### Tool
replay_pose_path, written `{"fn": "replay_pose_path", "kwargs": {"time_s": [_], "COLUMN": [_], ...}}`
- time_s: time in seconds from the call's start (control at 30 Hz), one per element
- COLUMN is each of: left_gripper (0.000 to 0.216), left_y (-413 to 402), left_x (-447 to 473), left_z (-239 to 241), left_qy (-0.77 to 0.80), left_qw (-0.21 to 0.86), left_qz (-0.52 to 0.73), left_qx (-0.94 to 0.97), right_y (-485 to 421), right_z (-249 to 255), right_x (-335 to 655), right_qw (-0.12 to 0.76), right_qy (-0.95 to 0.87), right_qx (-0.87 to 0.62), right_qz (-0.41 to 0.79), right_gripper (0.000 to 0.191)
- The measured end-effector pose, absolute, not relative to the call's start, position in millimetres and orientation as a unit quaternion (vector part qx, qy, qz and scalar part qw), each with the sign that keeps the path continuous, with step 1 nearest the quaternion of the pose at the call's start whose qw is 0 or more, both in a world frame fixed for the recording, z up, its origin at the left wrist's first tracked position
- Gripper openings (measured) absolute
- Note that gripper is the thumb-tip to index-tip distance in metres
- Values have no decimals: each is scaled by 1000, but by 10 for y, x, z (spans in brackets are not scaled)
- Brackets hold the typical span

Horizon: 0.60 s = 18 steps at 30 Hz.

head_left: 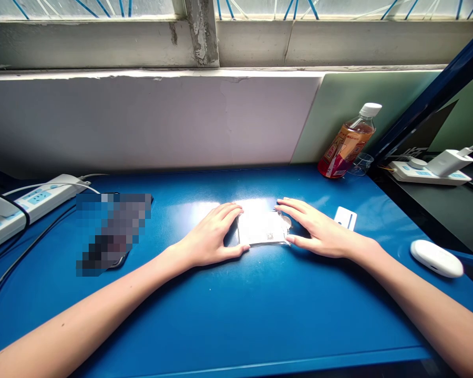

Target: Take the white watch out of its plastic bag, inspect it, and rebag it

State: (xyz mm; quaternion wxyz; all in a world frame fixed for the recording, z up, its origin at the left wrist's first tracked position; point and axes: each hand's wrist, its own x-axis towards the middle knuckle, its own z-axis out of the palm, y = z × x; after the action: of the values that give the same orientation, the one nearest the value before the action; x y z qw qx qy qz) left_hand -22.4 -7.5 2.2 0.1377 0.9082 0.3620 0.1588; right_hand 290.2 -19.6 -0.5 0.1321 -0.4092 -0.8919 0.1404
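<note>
A small flat clear packet (pixel 262 229) with a printed code lies on the blue table (pixel 236 315), washed out by glare. My left hand (pixel 211 236) rests flat at its left edge, fingers stretched out, thumb touching the near corner. My right hand (pixel 319 228) lies flat at its right edge, fingers extended onto the packet's far corner and thumb at the near corner. Neither hand lifts it.
A tilted bottle of reddish drink (pixel 347 144) leans at the back right. A small white card (pixel 345 217) lies right of my right hand, and a white earbud case (pixel 436 258) sits near the right edge. Power strips sit far left (pixel 31 202) and far right (pixel 429 170). A blurred dark object (pixel 112 231) lies left.
</note>
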Motion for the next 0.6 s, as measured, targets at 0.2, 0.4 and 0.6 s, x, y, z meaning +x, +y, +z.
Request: {"fn": "replay_pose_path", "kwargs": {"time_s": [0.2,0.4,0.6], "left_gripper": [74,74,71], "left_y": [-73,-75,-65], "left_x": [-225,-223,-216], "left_z": [19,28,17], "left_qy": [362,360,345], "left_qw": [138,138,145], "left_qz": [154,153,180], "left_qx": [909,910,910], "right_y": [-197,-198,-264], "right_z": [-4,-5,3], "right_x": [2898,2895,2722], "right_qw": [140,150,216], "right_qy": [-891,-889,-877], "right_qx": [-407,-407,-421], "right_qz": [144,146,86], "right_gripper": [63,61,48]}}
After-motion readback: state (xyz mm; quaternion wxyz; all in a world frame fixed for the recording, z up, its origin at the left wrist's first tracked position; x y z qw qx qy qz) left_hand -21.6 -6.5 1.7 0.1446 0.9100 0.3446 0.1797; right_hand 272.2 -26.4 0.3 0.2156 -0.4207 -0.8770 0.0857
